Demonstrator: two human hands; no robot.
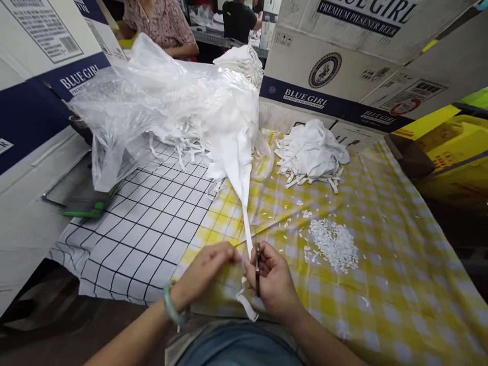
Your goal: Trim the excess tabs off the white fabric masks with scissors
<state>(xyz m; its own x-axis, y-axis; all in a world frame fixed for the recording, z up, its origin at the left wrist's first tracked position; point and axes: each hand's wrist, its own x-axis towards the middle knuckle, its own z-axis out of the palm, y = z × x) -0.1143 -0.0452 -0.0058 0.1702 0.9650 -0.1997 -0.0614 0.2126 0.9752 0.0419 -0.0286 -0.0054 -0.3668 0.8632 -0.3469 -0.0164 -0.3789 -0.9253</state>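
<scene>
My right hand [272, 279] is closed around a slim dark pair of snips [257, 269], held upright, with a white fabric strap [247, 231] at its fingertips. Taut, the strap runs up to a white cloth piece [238, 170] at the front of a large heap. Below the fingers a loose strap end [247, 306] curls down. Just left of the strap is my left hand [208, 269], a green bangle on its wrist; its fingertips are smeared by motion, so its grip is unclear. Small white scraps [335, 244] lie piled to the right.
Clear plastic [133, 101] covers the white heap. A smaller pile of strapped white cloths [312, 152] lies right, before a carton [305, 66]. Another carton [34, 101] stands left, near a green-edged grey object [86, 198]. Checked cloths cover the table. Two people [163, 23] sit beyond.
</scene>
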